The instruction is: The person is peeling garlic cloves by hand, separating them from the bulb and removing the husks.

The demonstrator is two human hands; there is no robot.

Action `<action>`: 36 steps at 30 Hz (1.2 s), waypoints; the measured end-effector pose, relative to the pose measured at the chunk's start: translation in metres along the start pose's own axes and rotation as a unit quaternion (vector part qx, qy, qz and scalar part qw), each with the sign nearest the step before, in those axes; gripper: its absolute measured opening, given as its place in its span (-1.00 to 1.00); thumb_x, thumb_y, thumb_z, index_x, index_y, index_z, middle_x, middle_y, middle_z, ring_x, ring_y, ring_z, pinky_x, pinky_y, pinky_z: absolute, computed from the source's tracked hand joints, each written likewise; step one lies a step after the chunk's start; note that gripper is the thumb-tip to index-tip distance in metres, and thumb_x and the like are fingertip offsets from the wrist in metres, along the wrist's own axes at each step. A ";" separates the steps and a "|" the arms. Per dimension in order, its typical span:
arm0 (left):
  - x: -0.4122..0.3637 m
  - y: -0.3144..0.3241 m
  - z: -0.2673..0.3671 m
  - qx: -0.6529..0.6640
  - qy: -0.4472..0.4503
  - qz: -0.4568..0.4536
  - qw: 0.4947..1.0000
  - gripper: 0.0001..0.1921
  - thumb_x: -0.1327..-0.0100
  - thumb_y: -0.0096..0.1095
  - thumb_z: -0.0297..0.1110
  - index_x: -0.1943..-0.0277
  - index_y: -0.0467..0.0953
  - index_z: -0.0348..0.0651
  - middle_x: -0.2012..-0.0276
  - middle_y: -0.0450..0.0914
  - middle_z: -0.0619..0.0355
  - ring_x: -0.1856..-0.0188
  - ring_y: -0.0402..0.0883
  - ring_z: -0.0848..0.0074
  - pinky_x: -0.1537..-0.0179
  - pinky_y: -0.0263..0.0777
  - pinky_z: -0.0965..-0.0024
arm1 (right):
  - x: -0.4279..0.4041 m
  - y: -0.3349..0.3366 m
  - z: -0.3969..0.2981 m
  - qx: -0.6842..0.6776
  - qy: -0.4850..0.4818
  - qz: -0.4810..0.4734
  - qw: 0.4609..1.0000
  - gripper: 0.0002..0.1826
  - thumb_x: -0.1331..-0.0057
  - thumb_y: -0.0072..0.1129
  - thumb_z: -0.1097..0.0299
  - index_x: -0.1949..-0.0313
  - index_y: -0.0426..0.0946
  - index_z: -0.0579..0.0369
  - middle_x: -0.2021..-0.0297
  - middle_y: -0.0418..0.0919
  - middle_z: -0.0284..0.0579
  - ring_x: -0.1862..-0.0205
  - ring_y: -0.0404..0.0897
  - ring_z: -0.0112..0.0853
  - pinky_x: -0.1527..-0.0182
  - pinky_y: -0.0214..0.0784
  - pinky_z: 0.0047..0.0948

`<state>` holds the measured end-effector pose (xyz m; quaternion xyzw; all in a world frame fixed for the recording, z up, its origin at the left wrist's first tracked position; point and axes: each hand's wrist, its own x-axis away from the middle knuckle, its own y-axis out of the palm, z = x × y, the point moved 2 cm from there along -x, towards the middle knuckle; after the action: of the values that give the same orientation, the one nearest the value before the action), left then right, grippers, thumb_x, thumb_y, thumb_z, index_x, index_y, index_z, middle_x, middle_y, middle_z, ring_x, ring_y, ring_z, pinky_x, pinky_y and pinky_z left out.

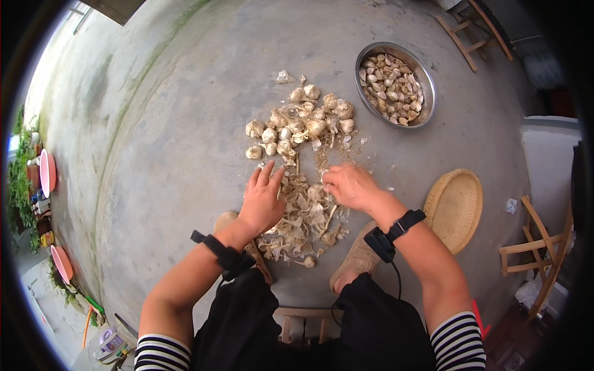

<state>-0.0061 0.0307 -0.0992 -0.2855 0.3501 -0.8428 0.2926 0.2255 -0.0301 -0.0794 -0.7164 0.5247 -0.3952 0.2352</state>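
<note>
A pile of garlic bulbs (297, 123) lies on the concrete floor in front of me. Nearer my feet is a heap of dry garlic skins and stalks (301, 213). My left hand (263, 197) is spread, palm down, at the left edge of the skins, with nothing seen in it. At the right upper edge of the skins is my right hand (350, 185), its fingers curled together; a small pale bit shows by the fingertips, but what they hold is hidden. A steel basin (434, 99) with many loose garlic cloves (392, 88) stands at the upper right.
A shallow woven basket (455, 208) lies to the right. Wooden stools or chairs (533, 255) stand at the right edge and upper right (464, 35). My shoes (359, 252) flank the skins. Pink basins (47, 173) and plants are far left.
</note>
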 end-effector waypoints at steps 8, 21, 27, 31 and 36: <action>0.012 0.021 0.016 0.082 0.146 -0.245 0.955 -0.54 -0.16 0.19 -0.46 -0.17 0.48 -0.19 -0.28 0.39 -0.12 -0.30 0.34 -0.04 -0.36 0.13 -0.03 | 0.021 -0.009 0.001 -0.053 0.106 0.154 0.981 -0.86 -0.29 0.19 0.32 0.21 0.58 0.04 0.26 0.57 -0.10 0.21 0.56 -0.02 0.17 0.43 -0.14; -0.060 -0.013 -0.003 -0.186 0.168 0.006 0.968 -0.49 -0.14 0.09 -0.61 -0.18 0.42 -0.05 -0.14 0.40 -0.01 -0.09 0.47 0.18 -0.09 0.48 0.25 | 0.034 0.008 -0.017 -0.048 0.070 0.071 0.994 -0.67 -0.33 0.17 0.24 -0.06 0.48 0.03 0.20 0.55 -0.07 0.20 0.61 -0.07 0.17 0.47 -0.15; -0.039 -0.001 -0.013 -0.167 0.072 -0.036 0.983 -0.69 -0.19 0.15 -0.52 -0.02 0.48 -0.09 0.13 0.48 0.02 0.05 0.56 0.11 0.12 0.52 0.15 | 0.038 0.010 -0.014 -0.073 0.076 0.069 0.992 -0.74 -0.34 0.12 0.25 0.02 0.49 0.02 0.14 0.54 -0.06 0.15 0.58 0.01 0.11 0.47 -0.08; -0.036 -0.001 -0.013 -0.086 0.037 -0.039 0.995 -0.75 -0.28 0.18 -0.33 0.00 0.43 -0.13 0.11 0.49 -0.02 0.04 0.58 0.07 0.13 0.54 0.13 | 0.039 0.007 -0.015 -0.081 0.087 0.083 0.989 -0.79 -0.34 0.10 0.28 0.08 0.51 0.04 0.17 0.55 -0.07 0.16 0.58 0.00 0.12 0.47 -0.08; -0.039 0.007 -0.025 -0.044 -0.135 -0.076 0.987 -0.74 -0.26 0.25 -0.29 0.03 0.47 -0.10 0.14 0.53 -0.04 0.12 0.60 0.05 0.15 0.54 0.11 | 0.039 0.006 -0.017 -0.080 0.085 0.091 0.989 -0.81 -0.35 0.08 0.31 0.09 0.51 0.04 0.18 0.55 -0.07 0.17 0.58 0.00 0.13 0.47 -0.08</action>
<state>0.0044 0.0640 -0.1297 -0.4351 0.3219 -0.8000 0.2591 0.2135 -0.0672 -0.0613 -0.6462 0.6353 -0.3887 0.1668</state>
